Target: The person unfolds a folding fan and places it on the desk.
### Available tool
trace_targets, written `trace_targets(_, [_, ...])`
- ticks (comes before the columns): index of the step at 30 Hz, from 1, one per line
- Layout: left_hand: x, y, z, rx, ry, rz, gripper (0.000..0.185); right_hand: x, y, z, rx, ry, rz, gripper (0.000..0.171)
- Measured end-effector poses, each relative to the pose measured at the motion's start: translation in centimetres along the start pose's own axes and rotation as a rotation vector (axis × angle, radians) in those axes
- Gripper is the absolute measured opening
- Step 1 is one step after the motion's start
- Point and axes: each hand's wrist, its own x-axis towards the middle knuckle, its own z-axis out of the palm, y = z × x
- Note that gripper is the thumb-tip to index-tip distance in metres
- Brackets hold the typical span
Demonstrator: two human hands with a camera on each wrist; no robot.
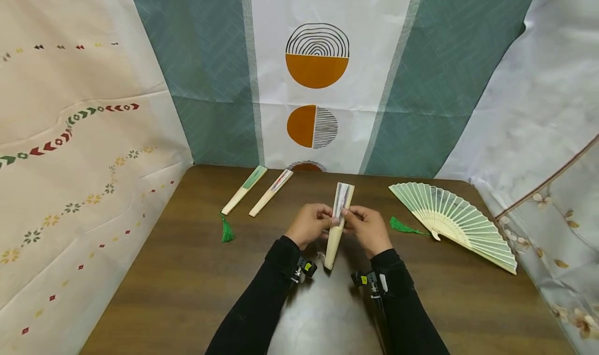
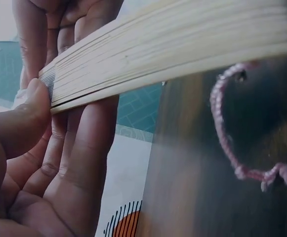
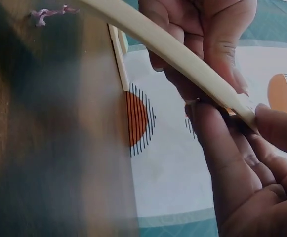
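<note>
Both hands hold one folded hand fan above the middle of the table. Its pale ribs lie stacked together, and the leaf at the upper end is whitish with dark marks. The left hand pinches the fan from the left, thumb on the leaf end. From the right, the right hand pinches it with thumb and fingers. In the left wrist view the fan's ribs run from the fingers to the upper right. A short pink cord hangs from the fan's narrow end.
Two folded fans, a green one with a green tassel and a whitish one, lie at the back left. An open pale green fan with its tassel lies right. Patterned cloths hang around the wooden table.
</note>
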Motion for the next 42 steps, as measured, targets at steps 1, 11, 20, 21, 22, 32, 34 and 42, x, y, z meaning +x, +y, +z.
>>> trace_targets(1, [-0.2,-0.2,0.0,-0.004,0.000,-0.007,0.017,-0.1,0.2,0.1,0.012,0.004,0.017,0.032])
trace_targets(11, [0.1,-0.3,0.2,-0.009,0.005,0.015,0.014,0.1,0.1,-0.2,0.088,0.065,0.042,0.031])
trace_targets(20, [0.5,0.1,0.1,-0.054,0.016,-0.001,0.015,0.3,-0.2,-0.8,0.176,0.068,0.089,0.035])
trace_targets(21, [0.5,0.1,0.1,-0.061,0.021,0.000,0.015,0.3,-0.2,-0.9,0.177,0.071,0.089,0.036])
trace_targets(22, [0.5,0.1,0.1,-0.071,0.029,0.003,0.015,0.3,-0.2,-0.9,0.178,0.074,0.088,0.036])
trace_targets(32, [0.5,-0.1,-0.4,-0.188,0.152,0.016,0.015,0.2,0.0,-1.5,0.242,0.112,0.109,0.040])
trace_targets(34, [0.5,-0.1,-0.5,-0.204,0.161,0.013,0.015,0.2,0.1,-1.5,0.265,0.126,0.110,0.038])
trace_targets(42, [0.6,0.0,-1.0,-0.285,0.270,0.007,0.015,0.3,0.0,-1.8,0.327,0.151,0.118,0.028])
